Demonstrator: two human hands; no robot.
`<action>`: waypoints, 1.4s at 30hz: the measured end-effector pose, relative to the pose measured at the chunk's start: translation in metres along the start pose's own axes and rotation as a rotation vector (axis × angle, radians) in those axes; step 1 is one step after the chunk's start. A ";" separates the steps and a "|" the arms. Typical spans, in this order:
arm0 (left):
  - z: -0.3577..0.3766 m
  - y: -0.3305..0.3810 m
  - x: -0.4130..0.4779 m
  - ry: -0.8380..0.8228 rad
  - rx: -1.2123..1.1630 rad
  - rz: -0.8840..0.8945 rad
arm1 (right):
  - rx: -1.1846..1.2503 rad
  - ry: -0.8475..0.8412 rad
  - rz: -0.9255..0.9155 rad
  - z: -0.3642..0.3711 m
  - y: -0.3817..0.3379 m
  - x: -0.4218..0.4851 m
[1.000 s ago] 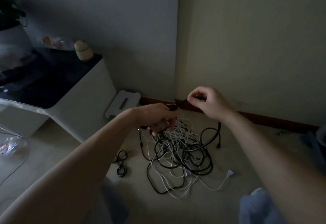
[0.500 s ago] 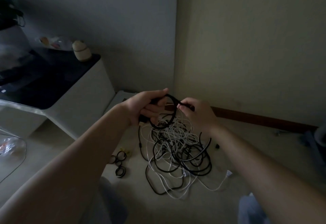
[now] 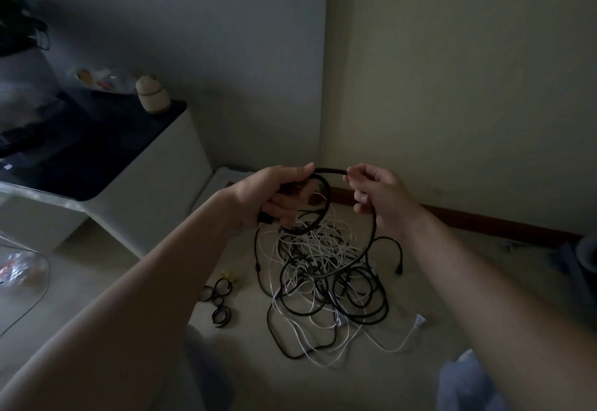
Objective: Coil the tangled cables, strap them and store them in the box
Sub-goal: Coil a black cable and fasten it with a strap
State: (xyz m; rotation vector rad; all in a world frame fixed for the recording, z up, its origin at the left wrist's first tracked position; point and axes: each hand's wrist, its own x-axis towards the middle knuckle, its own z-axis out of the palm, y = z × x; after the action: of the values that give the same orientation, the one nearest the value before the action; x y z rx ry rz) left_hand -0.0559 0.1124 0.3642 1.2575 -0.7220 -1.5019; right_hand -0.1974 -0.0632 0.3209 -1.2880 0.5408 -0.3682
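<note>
Dim corner of a room, seen from above. The left hand (image 3: 281,199) has its fingers curled around a small loop of black cable (image 3: 329,170). Just to its right, the right hand (image 3: 379,199) pinches the same cable between thumb and fingers, and a short stretch spans the gap between them. From the right hand the cable drops into a tangle of black and white cables (image 3: 326,278) on the floor beneath both hands. Small black ring straps (image 3: 215,297) lie below and left of the left hand.
</note>
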 end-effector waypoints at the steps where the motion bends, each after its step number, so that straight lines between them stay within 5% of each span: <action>1: 0.002 0.000 0.002 0.016 -0.032 0.008 | -0.006 0.078 -0.005 0.003 0.000 0.000; 4: 0.010 -0.004 0.010 0.151 -0.113 0.080 | 0.016 0.330 -0.027 0.017 0.004 -0.001; 6: 0.014 -0.004 0.014 0.169 -0.215 0.126 | 0.152 0.352 -0.020 0.025 0.007 -0.002; 12: 0.021 0.001 0.011 -0.029 -0.583 0.199 | 0.411 -0.135 0.123 0.024 0.000 -0.014; 15: 0.027 -0.001 0.012 0.041 -0.615 0.253 | 0.447 -0.296 0.213 0.029 -0.004 -0.019; 22: 0.036 -0.010 0.029 0.448 -0.458 0.306 | 0.530 -0.086 0.288 0.037 -0.013 -0.013; 27: 0.038 -0.007 0.033 0.654 -0.145 0.239 | 0.102 0.062 0.105 0.030 -0.012 -0.006; 31: 0.036 -0.005 0.025 0.534 -0.099 -0.002 | -0.530 -0.054 -0.142 0.028 -0.011 0.000; 33: 0.035 -0.006 0.023 0.530 -0.050 -0.060 | -0.628 -0.118 -0.176 0.034 -0.006 0.000; 37: 0.037 -0.009 0.029 0.712 -0.072 0.031 | -0.234 -0.119 -0.056 0.044 0.001 -0.005; 42: 0.028 -0.002 0.031 0.842 -0.447 0.130 | 0.067 -0.204 0.249 0.039 0.005 -0.013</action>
State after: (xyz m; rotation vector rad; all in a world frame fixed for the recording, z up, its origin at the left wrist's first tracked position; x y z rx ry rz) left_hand -0.0817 0.0799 0.3598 1.2973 0.0881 -0.8253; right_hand -0.1857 -0.0233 0.3255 -1.1623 0.5037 -0.0464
